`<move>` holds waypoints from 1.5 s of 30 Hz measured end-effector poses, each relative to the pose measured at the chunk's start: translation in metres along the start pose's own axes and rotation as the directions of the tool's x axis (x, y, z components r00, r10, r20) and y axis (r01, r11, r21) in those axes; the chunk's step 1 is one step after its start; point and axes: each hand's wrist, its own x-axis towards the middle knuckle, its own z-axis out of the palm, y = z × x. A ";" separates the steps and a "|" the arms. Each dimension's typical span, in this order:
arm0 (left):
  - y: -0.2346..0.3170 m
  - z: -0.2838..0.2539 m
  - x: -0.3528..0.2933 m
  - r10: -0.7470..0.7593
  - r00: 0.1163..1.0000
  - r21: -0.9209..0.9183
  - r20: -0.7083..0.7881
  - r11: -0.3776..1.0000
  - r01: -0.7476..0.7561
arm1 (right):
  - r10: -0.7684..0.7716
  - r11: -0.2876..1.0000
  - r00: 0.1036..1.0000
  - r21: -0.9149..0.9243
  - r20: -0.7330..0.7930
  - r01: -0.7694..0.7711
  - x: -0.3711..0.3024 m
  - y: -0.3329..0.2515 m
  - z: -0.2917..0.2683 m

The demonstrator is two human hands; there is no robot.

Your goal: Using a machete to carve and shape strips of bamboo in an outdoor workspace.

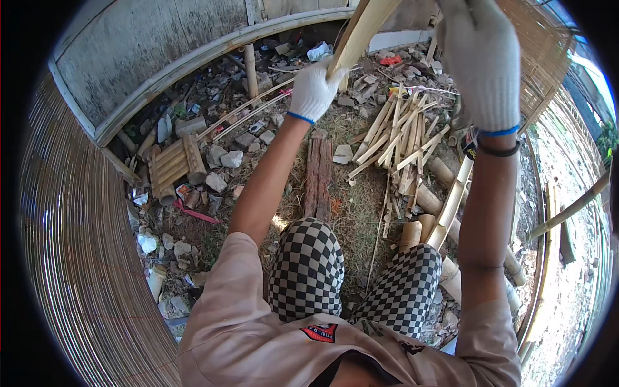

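Step in hand (judged): handling split bamboo one length at a time. Heap of pale strips (pixel 403 135): on the ground, below and between the hands, loosely crossed. Weathered wooden beam (pixel 319 180): on the ground below the left hand (pixel 316 90). Bamboo piece (pixel 364 35): raised, its lower end in the left hand, slanting up and rightward out of view; broad, pale yellow, smooth-faced, darker along one edge. Left hand gloved, fingers closed round it. Right hand (pixel 483 64) gloved, raised, blurred, cut off above; grip cannot be told. Next move probably calls for a steady left hold.
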 end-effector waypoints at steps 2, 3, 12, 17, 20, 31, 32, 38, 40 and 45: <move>0.034 -0.046 0.095 0.512 0.833 0.307 -0.210 0.843 -0.441 | -0.030 1.000 0.998 0.012 0.059 0.029 0.004 -0.004 0.012; 0.079 -0.053 0.125 0.427 0.861 0.233 -0.277 0.899 -0.371 | -0.051 0.998 0.993 -0.029 0.105 0.055 0.006 0.005 0.014; -0.092 -0.005 -0.162 -0.618 0.506 0.473 0.602 0.786 0.398 | 0.099 0.977 0.858 0.115 0.505 -0.181 -0.090 0.007 0.156; -0.080 -0.037 -0.196 -0.650 0.580 0.260 0.491 0.745 0.615 | 0.147 0.966 0.831 0.101 0.536 -0.237 -0.100 0.020 0.139; -0.047 -0.016 -0.152 -0.504 0.767 0.264 0.397 0.863 0.431 | 0.163 0.958 0.839 0.121 0.518 -0.260 -0.102 0.016 0.122; 0.066 -0.045 0.163 0.467 0.858 0.285 -0.214 0.870 -0.402 | 0.143 0.941 0.869 0.336 -0.475 0.028 0.012 -0.028 -0.067; 0.130 -0.057 0.166 0.337 0.902 0.145 -0.271 0.940 -0.309 | 0.028 0.993 0.948 0.117 -0.316 0.010 0.011 -0.015 -0.060; -0.049 0.009 -0.093 -0.421 0.857 0.301 0.297 0.893 0.334 | 0.091 0.987 0.875 0.073 0.475 -0.142 -0.047 0.000 0.077; -0.134 -0.020 -0.319 -0.674 0.568 0.219 0.473 0.714 0.665 | 0.094 0.942 0.799 0.206 0.594 -0.264 -0.140 -0.024 0.172; -0.089 -0.081 -0.280 -0.629 0.777 0.175 0.004 0.766 0.619 | 0.046 0.960 0.742 0.176 0.669 -0.218 -0.145 0.003 0.149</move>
